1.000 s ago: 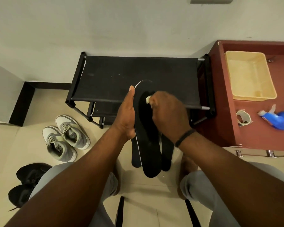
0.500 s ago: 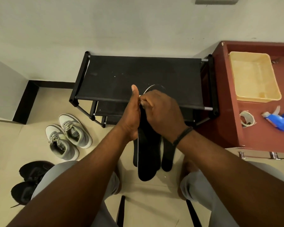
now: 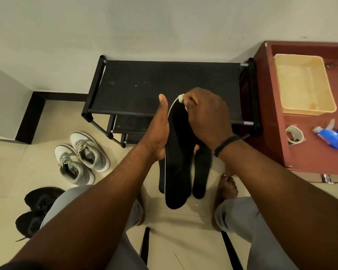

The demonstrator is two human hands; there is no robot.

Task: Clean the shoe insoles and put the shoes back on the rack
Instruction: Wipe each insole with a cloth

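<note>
My left hand (image 3: pixel 158 131) grips a long black insole (image 3: pixel 177 168) by its left edge and holds it upright before me. My right hand (image 3: pixel 207 115) pinches a small white wad (image 3: pixel 180 98) against the insole's top rim. Two more black insoles (image 3: pixel 201 172) lie on the floor behind the held one. A grey and white pair of sneakers (image 3: pixel 80 157) stands on the floor to the left. A black pair of shoes (image 3: pixel 33 209) sits by my left knee. The black shoe rack (image 3: pixel 164 88) stands against the wall, its top shelf bare.
A red-brown cabinet (image 3: pixel 271 133) at the right carries a yellow plastic tub (image 3: pixel 302 84), a tape roll (image 3: pixel 294 135) and a blue spray bottle (image 3: pixel 334 135). My bare foot (image 3: pixel 227 188) rests on the beige tile floor. Black chair legs (image 3: pixel 144 244) show below.
My right hand has moved the white wad from the insole's upper left up to its top rim. The left hand keeps the same hold.
</note>
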